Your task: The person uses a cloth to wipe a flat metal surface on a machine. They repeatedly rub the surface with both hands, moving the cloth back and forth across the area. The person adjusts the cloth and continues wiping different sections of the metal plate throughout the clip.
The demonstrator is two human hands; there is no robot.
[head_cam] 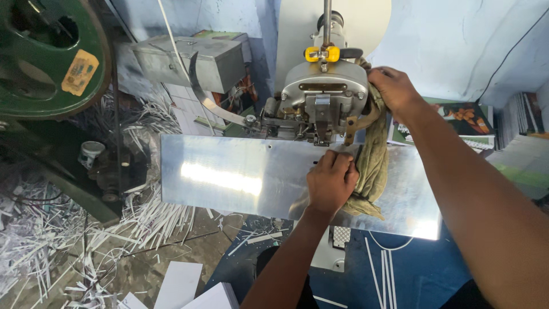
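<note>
A grey metal machine head (323, 94) with a yellow clamp on its rod stands over a shiny steel work plate (229, 177). An olive-green rag (374, 154) hangs from the head's right side down onto the plate. My right hand (394, 91) grips the rag's upper end against the right side of the head. My left hand (331, 180) is closed on the rag's lower part, pressing it on the plate just below the head's front mechanism.
A big green wheel (48, 51) sits at the upper left, a grey metal box (194, 60) behind the plate. White paper strips (74, 229) litter the floor at left. Printed booklets (474, 120) are stacked at right. A blue surface (412, 274) lies below the plate.
</note>
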